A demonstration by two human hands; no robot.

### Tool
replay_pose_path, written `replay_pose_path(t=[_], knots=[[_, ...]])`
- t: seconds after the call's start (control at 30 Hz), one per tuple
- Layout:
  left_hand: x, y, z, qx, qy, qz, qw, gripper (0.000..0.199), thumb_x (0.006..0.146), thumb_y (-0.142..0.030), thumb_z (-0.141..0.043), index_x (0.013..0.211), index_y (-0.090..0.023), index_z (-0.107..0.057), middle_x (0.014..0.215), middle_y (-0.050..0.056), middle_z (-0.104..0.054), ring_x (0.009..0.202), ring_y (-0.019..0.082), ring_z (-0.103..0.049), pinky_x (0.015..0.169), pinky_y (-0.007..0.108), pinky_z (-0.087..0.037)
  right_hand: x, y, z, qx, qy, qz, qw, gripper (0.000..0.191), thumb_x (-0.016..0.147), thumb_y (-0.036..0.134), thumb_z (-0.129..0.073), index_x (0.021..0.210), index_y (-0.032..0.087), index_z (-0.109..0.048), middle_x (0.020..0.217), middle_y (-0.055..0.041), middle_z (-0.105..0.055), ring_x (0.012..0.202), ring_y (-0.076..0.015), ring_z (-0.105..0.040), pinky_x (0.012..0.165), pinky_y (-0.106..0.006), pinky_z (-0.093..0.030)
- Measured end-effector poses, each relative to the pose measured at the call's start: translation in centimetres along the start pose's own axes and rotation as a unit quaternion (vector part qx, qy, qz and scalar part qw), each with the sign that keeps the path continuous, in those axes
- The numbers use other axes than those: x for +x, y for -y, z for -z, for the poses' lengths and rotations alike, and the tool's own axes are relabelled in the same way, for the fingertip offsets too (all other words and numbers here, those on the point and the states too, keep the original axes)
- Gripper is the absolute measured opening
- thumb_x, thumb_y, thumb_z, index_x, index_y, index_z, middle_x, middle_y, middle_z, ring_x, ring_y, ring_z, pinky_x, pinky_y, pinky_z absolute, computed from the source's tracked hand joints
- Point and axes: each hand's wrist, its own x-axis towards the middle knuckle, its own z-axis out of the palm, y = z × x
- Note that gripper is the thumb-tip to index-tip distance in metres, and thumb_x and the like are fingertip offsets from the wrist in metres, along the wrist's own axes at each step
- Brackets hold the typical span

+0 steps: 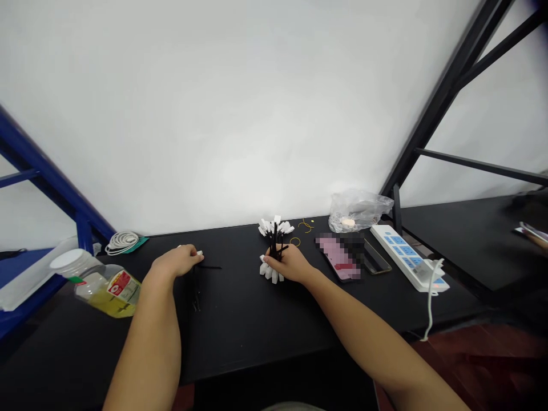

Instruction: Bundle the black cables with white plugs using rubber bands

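My right hand [286, 264] grips the middle of a bundle of black cables [274, 240] standing on the black table, with white plug ends [269, 273] fanned out above and below my fingers. My left hand [176, 261] rests on the tabletop to the left, its fingers closed around a small white piece [199, 253]. A thin black cable [209, 266] runs out from under that hand to the right, and another thin black length [196, 294] lies below it. The hand hides most of the white piece.
A tilted oil bottle [107, 288] lies at the left, near a white cable coil [122, 242]. To the right are yellow rubber bands [305, 226], a plastic bag [357, 211], a pixelated phone [340, 257], another phone [377, 257], and a blue-and-white power strip [406, 257]. Metal frames flank the table.
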Motion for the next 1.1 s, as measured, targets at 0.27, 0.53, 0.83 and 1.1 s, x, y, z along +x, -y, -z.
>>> replay_pose_path(t=[0.27,0.53,0.83,1.1], knots=[[-0.1,-6.9,-2.7,-0.067,-0.065,-0.168,0.981,0.032,0.08,-0.022,-0.05,0.104,-0.024,-0.072,0.102,0.003,-0.076,0.095,0.022,-0.069,0.079,0.028,-0.047,0.1,0.0,0.1,-0.011,0.001,0.001,1.0,0.02,0.094,0.034,-0.06,0.087,0.02,-0.072,0.08,-0.003,-0.073,0.071,-0.0157,-0.067,0.065,-0.024,-0.047],[-1.5,-9.6,-3.0,-0.175,-0.175,-0.208,0.946,0.028,0.091,-0.045,-0.054,0.081,-0.023,-0.068,0.069,-0.001,-0.066,0.064,0.016,-0.057,0.06,0.026,-0.037,0.1,0.2,0.0,-0.015,-0.01,-0.013,1.0,0.016,0.092,0.032,-0.062,0.087,0.02,-0.072,0.078,-0.0013,-0.073,0.067,-0.0143,-0.067,0.062,-0.023,-0.044],[-3.8,-13.9,-4.7,-0.205,-0.087,-0.359,0.906,0.035,0.093,-0.045,-0.054,0.075,-0.02,-0.07,0.075,0.003,-0.069,0.068,0.017,-0.059,0.064,0.027,-0.041,-0.1,0.1,0.2,0.007,0.003,0.012,1.0,0.021,0.096,0.032,-0.058,0.109,0.022,-0.071,0.094,-0.0035,-0.076,0.081,-0.017,-0.07,0.072,-0.026,-0.049],[-3.7,-14.4,-6.0,-0.296,-0.028,-0.343,0.891,0.025,0.088,-0.034,-0.058,0.086,-0.017,-0.077,0.068,0.002,-0.068,0.063,0.016,-0.059,0.061,0.026,-0.043,-0.1,-0.4,-0.2,0.024,-0.023,0.033,0.999,0.021,0.089,0.041,-0.068,0.094,0.021,-0.072,0.081,-0.0028,-0.074,0.073,-0.0163,-0.067,0.066,-0.024,-0.047]])
